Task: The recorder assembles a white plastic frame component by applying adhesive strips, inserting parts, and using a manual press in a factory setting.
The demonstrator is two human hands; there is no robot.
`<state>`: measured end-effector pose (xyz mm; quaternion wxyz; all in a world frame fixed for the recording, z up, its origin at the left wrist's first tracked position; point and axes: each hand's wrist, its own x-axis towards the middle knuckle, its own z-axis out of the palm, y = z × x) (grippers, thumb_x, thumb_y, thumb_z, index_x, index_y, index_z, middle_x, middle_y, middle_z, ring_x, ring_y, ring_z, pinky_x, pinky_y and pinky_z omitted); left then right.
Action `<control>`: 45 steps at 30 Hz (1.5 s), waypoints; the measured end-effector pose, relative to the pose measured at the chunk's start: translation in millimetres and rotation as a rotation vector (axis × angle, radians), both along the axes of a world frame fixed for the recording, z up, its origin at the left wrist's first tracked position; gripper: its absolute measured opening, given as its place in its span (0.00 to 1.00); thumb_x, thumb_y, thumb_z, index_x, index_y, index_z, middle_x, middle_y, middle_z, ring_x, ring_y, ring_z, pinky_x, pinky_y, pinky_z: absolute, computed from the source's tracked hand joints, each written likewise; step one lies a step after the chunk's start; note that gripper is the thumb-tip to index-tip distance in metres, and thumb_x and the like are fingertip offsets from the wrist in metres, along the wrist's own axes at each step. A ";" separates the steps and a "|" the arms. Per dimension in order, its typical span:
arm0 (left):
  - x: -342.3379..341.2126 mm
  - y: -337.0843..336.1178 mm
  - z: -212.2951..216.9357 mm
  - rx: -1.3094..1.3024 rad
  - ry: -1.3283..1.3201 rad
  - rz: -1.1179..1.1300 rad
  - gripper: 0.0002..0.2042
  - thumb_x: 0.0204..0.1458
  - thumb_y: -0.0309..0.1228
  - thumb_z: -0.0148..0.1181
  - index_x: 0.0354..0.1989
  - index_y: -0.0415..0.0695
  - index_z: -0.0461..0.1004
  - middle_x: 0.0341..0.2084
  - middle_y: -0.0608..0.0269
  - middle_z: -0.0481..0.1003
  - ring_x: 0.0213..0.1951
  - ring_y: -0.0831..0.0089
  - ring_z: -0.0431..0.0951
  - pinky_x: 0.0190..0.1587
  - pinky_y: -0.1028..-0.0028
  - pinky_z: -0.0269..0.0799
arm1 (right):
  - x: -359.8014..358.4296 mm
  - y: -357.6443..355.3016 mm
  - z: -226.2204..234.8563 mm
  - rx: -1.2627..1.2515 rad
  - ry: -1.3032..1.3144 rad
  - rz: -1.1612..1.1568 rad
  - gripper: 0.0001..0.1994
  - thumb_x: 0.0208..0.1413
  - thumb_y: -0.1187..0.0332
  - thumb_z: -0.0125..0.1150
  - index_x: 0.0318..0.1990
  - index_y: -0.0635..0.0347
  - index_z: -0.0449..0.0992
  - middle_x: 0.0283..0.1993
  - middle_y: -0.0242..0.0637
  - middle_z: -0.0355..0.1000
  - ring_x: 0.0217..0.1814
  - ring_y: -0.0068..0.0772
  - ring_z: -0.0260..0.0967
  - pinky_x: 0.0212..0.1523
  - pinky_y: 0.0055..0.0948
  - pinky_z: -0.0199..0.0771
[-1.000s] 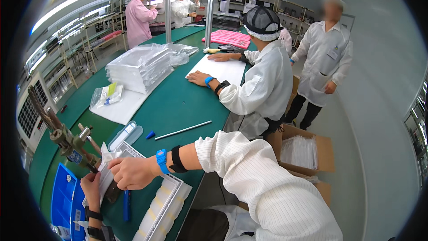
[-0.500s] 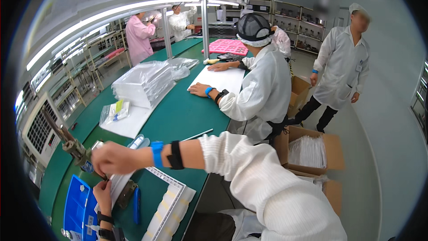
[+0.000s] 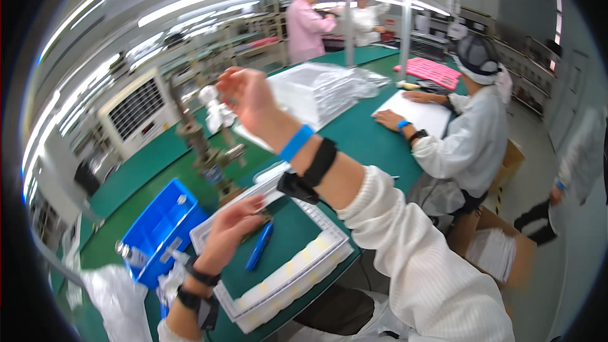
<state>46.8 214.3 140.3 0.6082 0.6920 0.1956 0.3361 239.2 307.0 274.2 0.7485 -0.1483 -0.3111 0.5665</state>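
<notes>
Right hand [image 3: 247, 96] has swung up and away from left hand [image 3: 229, 231] since half a second ago: raised, blurred, fingers loosely bent and apart, a white crumple [image 3: 216, 113] just beside it, contact unclear. Left hand low over the left side of the white frame [image 3: 322, 219], fingers half-bent and close together, cannot tell if pinching; frame lies by the near edge of the table [image 3: 361, 158], blue tool [image 3: 259, 247] within it. Farther out, blue bin [image 3: 187, 231] left of frame, press [image 3: 206, 158] beyond its far-left corner.
</notes>
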 end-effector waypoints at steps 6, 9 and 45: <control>66.4 -42.6 1.6 -0.237 -0.210 -0.451 0.05 0.59 0.28 0.61 0.39 0.40 0.74 0.41 0.64 0.77 0.49 0.75 0.75 0.54 0.74 0.68 | 11.3 -24.5 1.4 -0.048 0.106 -0.011 0.08 0.57 0.69 0.48 0.42 0.54 0.72 0.38 0.31 0.73 0.39 0.32 0.71 0.45 0.35 0.67; 75.7 -66.5 20.0 -0.320 -0.189 -0.363 0.05 0.59 0.28 0.61 0.37 0.41 0.73 0.40 0.64 0.77 0.48 0.76 0.75 0.54 0.74 0.68 | 27.0 -17.1 -21.9 0.020 -0.153 -0.346 0.07 0.58 0.70 0.50 0.41 0.55 0.72 0.38 0.32 0.74 0.36 0.34 0.71 0.42 0.33 0.68; 9.2 47.2 28.5 -0.193 -0.140 0.271 0.08 0.61 0.34 0.59 0.41 0.43 0.76 0.38 0.63 0.80 0.38 0.79 0.79 0.46 0.77 0.72 | -101.4 -163.8 -136.6 0.065 -1.140 1.042 0.30 0.62 0.45 0.56 0.55 0.66 0.73 0.50 0.39 0.75 0.48 0.28 0.75 0.41 0.26 0.77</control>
